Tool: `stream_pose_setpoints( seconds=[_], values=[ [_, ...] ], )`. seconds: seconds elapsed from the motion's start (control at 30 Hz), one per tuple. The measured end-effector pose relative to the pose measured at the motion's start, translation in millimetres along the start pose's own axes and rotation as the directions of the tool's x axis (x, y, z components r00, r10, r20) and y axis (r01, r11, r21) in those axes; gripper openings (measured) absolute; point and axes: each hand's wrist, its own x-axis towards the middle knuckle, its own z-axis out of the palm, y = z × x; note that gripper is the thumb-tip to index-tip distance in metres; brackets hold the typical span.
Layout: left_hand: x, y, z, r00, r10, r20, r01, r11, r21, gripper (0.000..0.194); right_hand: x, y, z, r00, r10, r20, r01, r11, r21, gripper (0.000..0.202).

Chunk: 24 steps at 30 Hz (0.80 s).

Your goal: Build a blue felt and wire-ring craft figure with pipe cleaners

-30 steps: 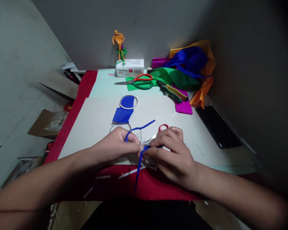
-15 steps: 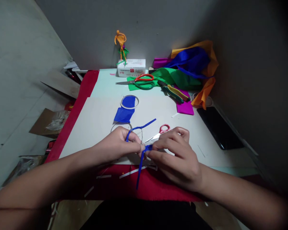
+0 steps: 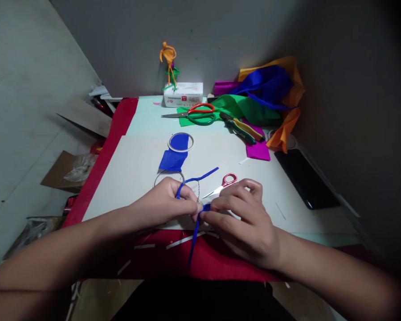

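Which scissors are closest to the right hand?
The small red-handled scissors, lying just beyond the right hand. The bigger scissors, with one orange-red and one green handle loop, lie farther back.

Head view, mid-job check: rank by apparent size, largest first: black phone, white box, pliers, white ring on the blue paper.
1. Black phone
2. White box and pliers: too alike to rank; box blockier, pliers longer
3. White ring

Dim light, brightest mid-frame, fades to near black at upper right.
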Motion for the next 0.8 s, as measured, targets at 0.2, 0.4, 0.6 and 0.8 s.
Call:
stream_pose_setpoints(
  seconds=[0.2,0.4,0.6,0.8],
  values=[
    [0.3,-0.3,0.5,0.991,-0.13,0.012,0.13,0.991,-0.022,0.009,-0.9,0.9,2.7,0.999,-0.034,-0.019,0.034,0.999,-0.027,0.016],
    [0.0,-0.3,0.2,0.999,-0.048,0.009,0.049,0.999,-0.013,0.008,0.8,0.1,1.0,0.994,-0.11,-0.014,0.106,0.983,-0.148,0.013],
    [-1.9,2.5,0.8,0.998,-0.063,0.017,0.063,0.997,-0.039,0.008,4.2,-0.4,-4.0,0.981,-0.191,-0.038,0.18,0.963,-0.198,0.016],
    [-1.7,1.8,0.2,0.998,-0.054,0.022,0.055,0.997,-0.055,0.008,5.3,1.3,-5.4,0.972,-0.233,-0.038,0.222,0.956,-0.19,0.018]
  ],
)
